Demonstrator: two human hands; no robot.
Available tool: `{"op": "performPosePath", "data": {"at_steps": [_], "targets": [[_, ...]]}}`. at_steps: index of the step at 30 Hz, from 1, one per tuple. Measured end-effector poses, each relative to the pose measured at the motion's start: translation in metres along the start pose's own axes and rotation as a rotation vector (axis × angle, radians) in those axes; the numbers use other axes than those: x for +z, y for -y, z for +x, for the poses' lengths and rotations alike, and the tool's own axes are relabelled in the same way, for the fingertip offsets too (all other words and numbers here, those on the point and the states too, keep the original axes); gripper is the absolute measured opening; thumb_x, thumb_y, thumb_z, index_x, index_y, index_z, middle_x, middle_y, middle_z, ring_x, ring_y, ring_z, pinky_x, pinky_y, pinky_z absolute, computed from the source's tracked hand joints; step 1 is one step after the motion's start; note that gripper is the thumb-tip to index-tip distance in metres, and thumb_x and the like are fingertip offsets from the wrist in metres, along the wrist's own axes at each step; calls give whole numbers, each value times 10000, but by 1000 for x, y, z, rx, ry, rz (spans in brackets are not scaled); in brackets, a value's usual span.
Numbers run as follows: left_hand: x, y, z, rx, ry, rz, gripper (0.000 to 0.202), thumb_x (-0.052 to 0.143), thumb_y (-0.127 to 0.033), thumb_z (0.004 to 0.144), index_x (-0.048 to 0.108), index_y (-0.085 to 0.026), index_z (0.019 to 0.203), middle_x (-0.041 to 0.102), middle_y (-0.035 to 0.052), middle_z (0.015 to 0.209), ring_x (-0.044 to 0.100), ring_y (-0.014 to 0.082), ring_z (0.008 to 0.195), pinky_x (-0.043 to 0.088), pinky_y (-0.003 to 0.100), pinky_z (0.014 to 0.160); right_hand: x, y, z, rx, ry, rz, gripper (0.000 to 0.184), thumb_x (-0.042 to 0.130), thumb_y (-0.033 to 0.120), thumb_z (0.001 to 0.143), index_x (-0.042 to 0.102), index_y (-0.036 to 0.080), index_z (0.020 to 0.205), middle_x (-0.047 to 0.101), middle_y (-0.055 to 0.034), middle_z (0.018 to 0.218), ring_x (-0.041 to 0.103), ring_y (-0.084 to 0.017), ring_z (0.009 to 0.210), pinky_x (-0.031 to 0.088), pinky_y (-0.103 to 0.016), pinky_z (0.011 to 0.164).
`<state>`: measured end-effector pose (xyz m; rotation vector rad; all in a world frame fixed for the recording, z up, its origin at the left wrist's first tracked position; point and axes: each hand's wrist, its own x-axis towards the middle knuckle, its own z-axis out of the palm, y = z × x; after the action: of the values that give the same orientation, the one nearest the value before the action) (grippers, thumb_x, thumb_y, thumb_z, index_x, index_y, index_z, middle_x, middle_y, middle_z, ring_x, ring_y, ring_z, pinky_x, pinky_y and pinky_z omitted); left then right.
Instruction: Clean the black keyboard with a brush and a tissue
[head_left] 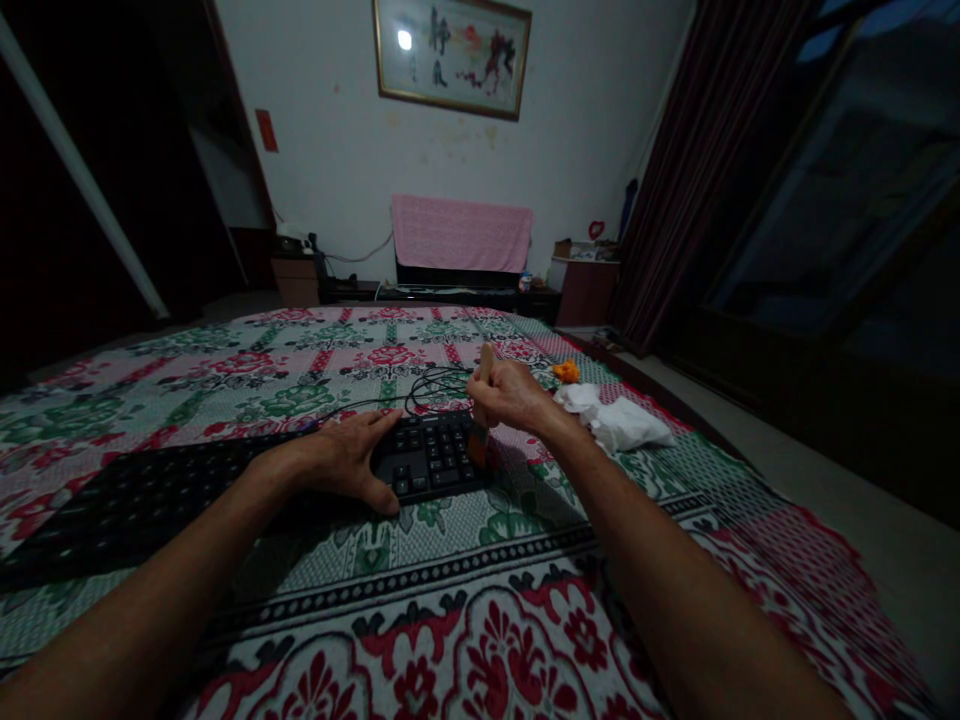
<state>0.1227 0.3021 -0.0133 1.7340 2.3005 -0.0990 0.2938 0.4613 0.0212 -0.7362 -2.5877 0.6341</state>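
A black keyboard lies on the patterned bedspread, stretching to the left edge of the picture. Across its keys rests my left hand, fingers spread, the thumb by the near edge and a fingertip by the far edge. My right hand is closed round the wooden handle of a flat brush. Held upright, the brush has its bristles down at the keyboard's right end, over or against the last keys. Behind the keyboard a black cable is loosely coiled.
Right of my right hand lie a crumpled white plastic bag or tissue and a small orange item. The patterned bedspread spreads under everything, its edge at the right. Beyond stands a television partly covered by a pink towel.
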Motion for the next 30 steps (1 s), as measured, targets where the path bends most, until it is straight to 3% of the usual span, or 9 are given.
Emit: {"op": "performPosePath", "data": {"at_steps": [6, 12, 17, 19, 24, 30], "targets": [[1, 1, 1, 12, -7, -1, 1248, 642, -690, 467, 115, -167, 1470, 203, 171, 1503, 220, 354, 1358, 233, 457, 1096, -4, 2, -6, -17, 221, -27, 237, 488, 167, 762, 579, 136, 546, 603, -26, 514, 543, -106, 491, 354, -193, 481], [1, 0, 1, -13, 16, 2, 1282, 633, -703, 454, 78, -160, 1474, 168, 164, 1515, 188, 353, 1369, 220, 448, 1104, -5, 0, -4, 39, 104, 32, 284, 445, 176, 798, 558, 135, 541, 595, -28, 498, 537, -96, 472, 347, -180, 464], [1, 1, 1, 6, 2, 3, 1264, 628, -705, 463, 89, -167, 1473, 189, 165, 1508, 217, 348, 1361, 227, 450, 1099, -3, -4, -4, 15, 203, 62, 232, 496, 170, 759, 571, 136, 542, 600, -19, 507, 538, -97, 473, 354, -176, 458], [2, 1, 1, 6, 2, 3, 1258, 627, -707, 461, 94, -181, 1472, 182, 156, 1512, 200, 342, 1368, 220, 445, 1102, -2, -6, -1, 35, 140, 87, 226, 492, 188, 765, 585, 131, 566, 605, -26, 517, 546, -104, 475, 356, -181, 452], [1, 0, 0, -16, 9, -7, 1265, 643, -695, 454, 99, -179, 1471, 175, 170, 1512, 196, 355, 1366, 227, 459, 1094, 10, -10, 10, 44, -189, 122, 266, 455, 249, 822, 623, 128, 657, 643, -46, 598, 604, -124, 573, 373, -176, 492], [2, 1, 0, -7, 6, -5, 1248, 638, -690, 457, 103, -200, 1471, 174, 158, 1514, 189, 342, 1372, 217, 443, 1101, 32, -11, 11, 33, -343, 35, 334, 439, 275, 849, 642, 123, 631, 646, -62, 606, 612, -136, 600, 361, -190, 529]]}}
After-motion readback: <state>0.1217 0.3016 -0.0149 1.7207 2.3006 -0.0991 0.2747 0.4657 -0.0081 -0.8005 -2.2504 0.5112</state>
